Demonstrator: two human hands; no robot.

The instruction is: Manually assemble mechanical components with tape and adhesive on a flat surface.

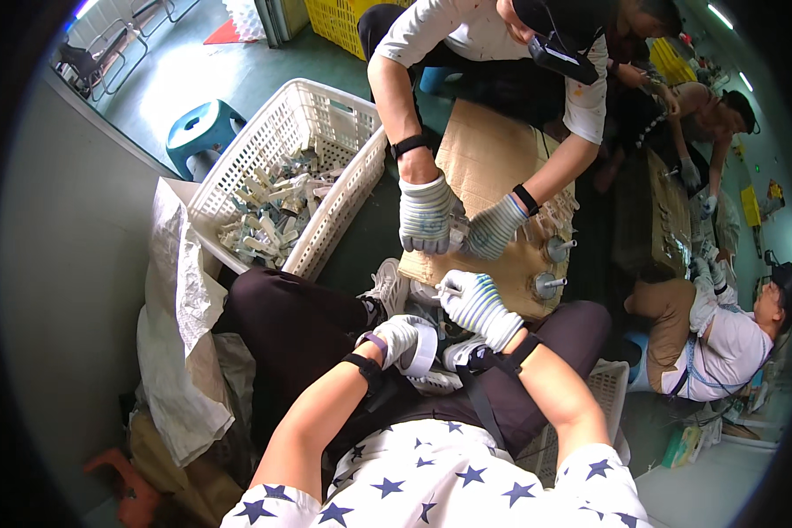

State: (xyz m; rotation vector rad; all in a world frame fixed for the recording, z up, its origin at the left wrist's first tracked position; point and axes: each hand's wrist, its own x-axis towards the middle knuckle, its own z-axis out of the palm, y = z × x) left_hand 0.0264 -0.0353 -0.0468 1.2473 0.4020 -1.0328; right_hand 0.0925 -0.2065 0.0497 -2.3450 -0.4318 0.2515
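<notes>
My left hand (pixel 398 341), in a striped knit glove, is closed round a white curved piece (pixel 424 349), low between my knees. Ahead and to the right, my right hand (pixel 479 308), gloved alike, has its fingers pinched on a small pale stick-like part (pixel 450 291); its exact kind is too small to tell. It hovers at the near edge of a cardboard sheet (pixel 475 150). On the sheet's right side stand round grey parts with pale stems (pixel 547 285). Opposite me, a co-worker's gloved hands (pixel 459 224) meet over the cardboard; what they hold is mostly hidden.
To the left stands a white slatted crate (pixel 326 97) heaped with pale plastic parts (pixel 277 207). Beyond it is a blue stool (pixel 204 132), and a white woven sack (pixel 176 326) hangs beside it. Another white crate (pixel 609 387) is by my right thigh. Other people sit at right.
</notes>
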